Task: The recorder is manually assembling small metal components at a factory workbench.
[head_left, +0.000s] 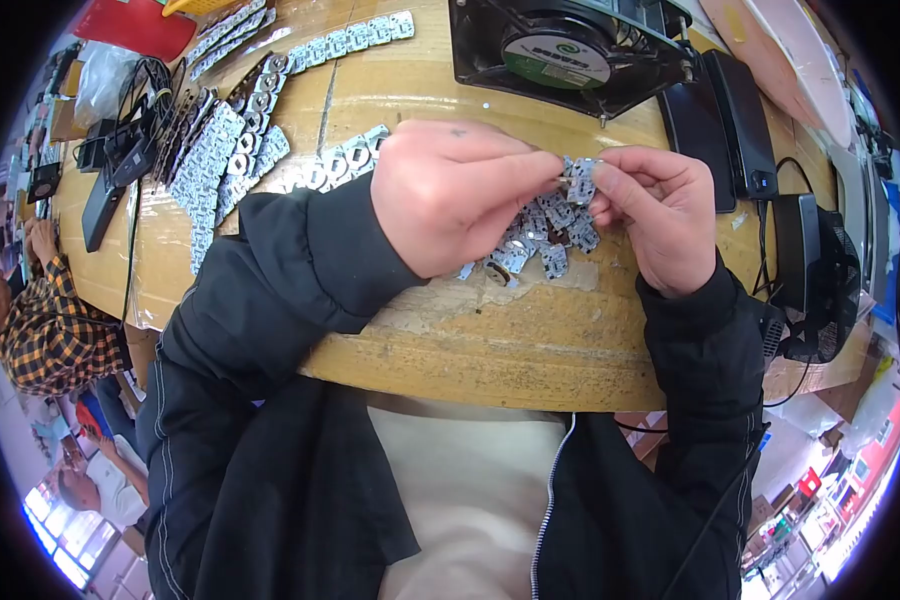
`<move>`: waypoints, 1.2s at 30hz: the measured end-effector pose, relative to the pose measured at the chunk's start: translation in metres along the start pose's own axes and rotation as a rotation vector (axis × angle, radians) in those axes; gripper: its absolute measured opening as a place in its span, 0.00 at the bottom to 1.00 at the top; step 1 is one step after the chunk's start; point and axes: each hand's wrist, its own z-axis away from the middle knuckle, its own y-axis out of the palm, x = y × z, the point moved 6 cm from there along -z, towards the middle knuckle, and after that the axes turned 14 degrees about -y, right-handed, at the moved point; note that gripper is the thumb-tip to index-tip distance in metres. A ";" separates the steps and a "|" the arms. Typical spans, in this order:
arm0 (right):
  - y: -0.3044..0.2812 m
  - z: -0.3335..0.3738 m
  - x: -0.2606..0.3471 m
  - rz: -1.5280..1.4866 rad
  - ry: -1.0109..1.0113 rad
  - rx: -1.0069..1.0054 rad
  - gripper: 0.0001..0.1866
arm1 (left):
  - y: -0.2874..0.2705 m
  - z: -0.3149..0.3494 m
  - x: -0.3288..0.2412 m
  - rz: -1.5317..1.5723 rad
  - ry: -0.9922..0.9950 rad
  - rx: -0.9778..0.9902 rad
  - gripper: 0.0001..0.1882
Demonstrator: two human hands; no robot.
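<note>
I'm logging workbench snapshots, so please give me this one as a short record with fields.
Left hand: fingertips at the board's left edge; grip unclear
Right hand: pinching a small board between thumb and fingers
Below the hands: pile of loose boards on the table
Left side: board strips, black cables
Far side: black fan
Others: person in checked shirt, at left

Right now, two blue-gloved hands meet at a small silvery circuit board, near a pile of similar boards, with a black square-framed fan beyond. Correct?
No: the left hand and right hand are bare, as the head view shows. They do meet at the small silvery circuit board, near the pile of similar boards, with the black square-framed fan beyond.
</note>
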 end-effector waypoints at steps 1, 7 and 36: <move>-0.001 0.000 0.001 0.008 -0.015 -0.019 0.08 | 0.001 0.000 -0.002 -0.013 0.047 -0.005 0.14; -0.006 -0.004 0.008 0.044 -0.070 -0.052 0.07 | 0.001 0.000 -0.002 0.021 0.068 0.001 0.13; 0.002 0.002 0.008 -0.019 -0.136 0.045 0.07 | 0.006 -0.004 0.006 0.195 -0.138 0.136 0.07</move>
